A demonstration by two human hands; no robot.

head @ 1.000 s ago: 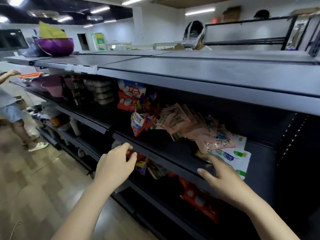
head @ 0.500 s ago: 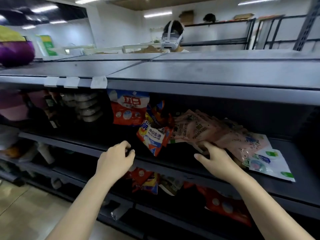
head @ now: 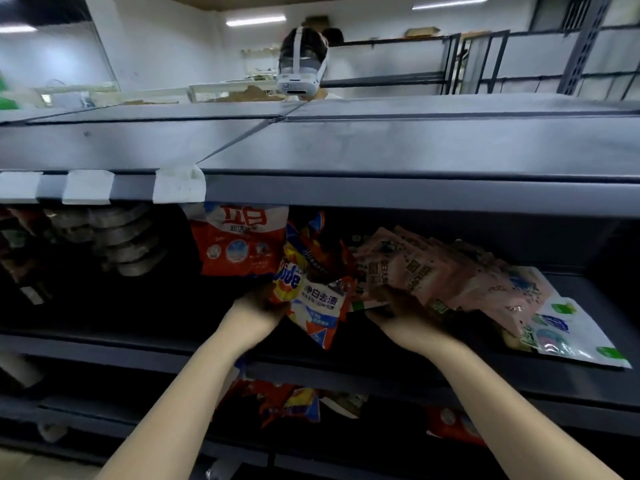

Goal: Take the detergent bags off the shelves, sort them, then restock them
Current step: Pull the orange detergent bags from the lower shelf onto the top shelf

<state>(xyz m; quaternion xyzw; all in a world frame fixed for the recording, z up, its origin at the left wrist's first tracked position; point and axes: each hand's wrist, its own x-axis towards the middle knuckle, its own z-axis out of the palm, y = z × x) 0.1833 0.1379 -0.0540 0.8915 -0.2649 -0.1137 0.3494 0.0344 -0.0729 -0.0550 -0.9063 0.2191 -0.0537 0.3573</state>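
On the middle shelf [head: 104, 344] a red-and-white detergent bag [head: 239, 244] stands upright. To its right an orange, blue and white Tide bag [head: 311, 306] leans forward over the shelf edge. My left hand [head: 256, 313] grips this bag's left edge, fingers in shadow. A fanned row of several pink bags [head: 433, 271] leans to the right. My right hand [head: 405, 317] holds their lower left end, fingers tucked under them. A white pouch with green marks [head: 568, 334] lies flat at the far right.
The grey top shelf [head: 381, 150] overhangs the bags and carries white label holders [head: 88, 187]. Stacked grey containers [head: 128, 237] sit to the left. More orange bags [head: 287, 403] and a red one [head: 450, 424] lie a shelf lower. A person wearing a headset [head: 301, 64] stands behind.
Both hands moved forward from the shelf's front edge into the shelf; the left hand reached the Tide bag and the right hand reached the pink bags. My view came closer.
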